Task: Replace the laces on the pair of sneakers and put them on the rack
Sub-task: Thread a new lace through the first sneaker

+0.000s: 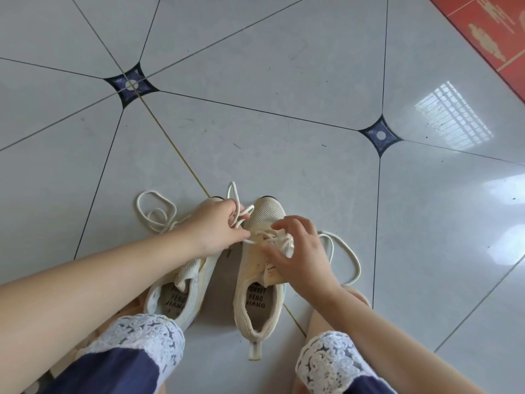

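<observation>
Two cream sneakers stand side by side on the tiled floor, toes pointing away from me. My left hand (217,227) lies over the front of the left sneaker (173,297) and pinches a cream lace (237,207) that runs to the right sneaker (257,282). My right hand (299,255) hovers over the right sneaker's tongue with fingers spread and relaxed, touching the laces there. A lace loop (345,251) trails on the floor to the right. Another loose lace (154,210) lies coiled left of the left sneaker.
Glossy grey floor tiles (270,66) with dark diamond insets spread all around. A red mat (491,27) sits at the far right corner. My knees, in blue fabric with white lace trim (142,336), flank the sneakers. No rack is in view.
</observation>
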Tool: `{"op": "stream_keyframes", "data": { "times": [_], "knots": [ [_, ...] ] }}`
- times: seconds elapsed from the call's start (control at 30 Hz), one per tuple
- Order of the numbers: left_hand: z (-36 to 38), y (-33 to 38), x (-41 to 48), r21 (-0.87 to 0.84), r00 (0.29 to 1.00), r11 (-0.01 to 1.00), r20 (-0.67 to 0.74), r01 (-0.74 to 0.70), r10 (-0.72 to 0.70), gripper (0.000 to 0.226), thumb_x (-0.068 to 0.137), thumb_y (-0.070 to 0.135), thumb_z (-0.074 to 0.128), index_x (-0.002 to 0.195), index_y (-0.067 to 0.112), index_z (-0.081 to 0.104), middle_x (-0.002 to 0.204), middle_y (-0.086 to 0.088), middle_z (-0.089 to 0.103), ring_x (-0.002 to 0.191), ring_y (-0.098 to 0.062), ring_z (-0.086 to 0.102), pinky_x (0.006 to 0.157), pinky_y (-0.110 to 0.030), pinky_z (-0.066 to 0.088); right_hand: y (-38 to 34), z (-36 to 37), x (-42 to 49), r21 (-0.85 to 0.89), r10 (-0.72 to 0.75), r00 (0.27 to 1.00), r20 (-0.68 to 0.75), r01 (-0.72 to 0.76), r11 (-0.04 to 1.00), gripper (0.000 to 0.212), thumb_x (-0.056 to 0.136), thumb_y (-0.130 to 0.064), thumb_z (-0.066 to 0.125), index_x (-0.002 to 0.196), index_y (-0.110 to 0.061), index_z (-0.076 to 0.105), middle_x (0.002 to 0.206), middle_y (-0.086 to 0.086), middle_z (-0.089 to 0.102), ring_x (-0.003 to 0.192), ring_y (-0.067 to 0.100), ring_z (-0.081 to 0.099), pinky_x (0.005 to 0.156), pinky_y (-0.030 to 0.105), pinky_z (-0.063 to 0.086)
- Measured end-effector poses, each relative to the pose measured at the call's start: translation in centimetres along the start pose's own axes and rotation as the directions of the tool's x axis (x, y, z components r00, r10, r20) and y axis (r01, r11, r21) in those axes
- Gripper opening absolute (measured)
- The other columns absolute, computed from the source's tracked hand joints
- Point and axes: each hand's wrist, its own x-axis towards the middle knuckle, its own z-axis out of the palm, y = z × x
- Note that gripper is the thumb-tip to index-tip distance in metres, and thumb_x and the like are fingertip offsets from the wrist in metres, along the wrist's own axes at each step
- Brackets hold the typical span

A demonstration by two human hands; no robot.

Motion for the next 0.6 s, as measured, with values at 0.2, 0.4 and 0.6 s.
{"op": "stream_keyframes", "data": {
  "times": [0.2,0.4,0.6],
  "knots": [
    [0.6,0.1,-0.1,0.2,1.0,0.98,0.014,-0.001,-0.001,0.064,0.076,0.039,0.07,0.123,0.01,0.038,0.121,-0.005,0.051,0.103,-0.018,0.054,0.089,-0.036,0.046,1.6,-1.1,-0.6,0.035,0.182,0.981,0.061,-0.185,0.982,0.026,0.082,-0.044,0.061,0.101,-0.033,0.046,0.1,-0.021,0.049,0.088,-0.005,0.055,0.066,0.007,0.04],
    [1.0,0.7,-1.7,0.409,0.977,0.91,-0.152,-0.074,0.148,0.087,0.074,0.047,0.068,0.137,0.014,0.019,0.134,-0.008,0.031,0.109,-0.026,0.052,0.08,-0.027,0.038,1.5,-1.5,-0.7,0.123,0.311,0.946,0.092,-0.321,0.939,0.024,0.082,-0.041,0.063,0.096,-0.025,0.052,0.082,-0.01,0.059,0.068,0.002,0.06,0.047,0.01,0.044],
    [3.0,1.2,-2.5,0.486,0.95,0.839,-0.055,-0.245,0.309,0.029,0.082,0.048,0.056,0.1,0.025,0.051,0.103,0.009,0.048,0.103,-0.014,0.044,0.087,-0.027,0.03,1.2,-1.3,-0.8,0.19,0.348,0.921,0.176,-0.379,0.906,0.013,0.085,-0.033,0.062,0.089,-0.022,0.055,0.069,-0.008,0.065,0.057,-0.001,0.059,0.066,0.029,0.054]
  ]
}}
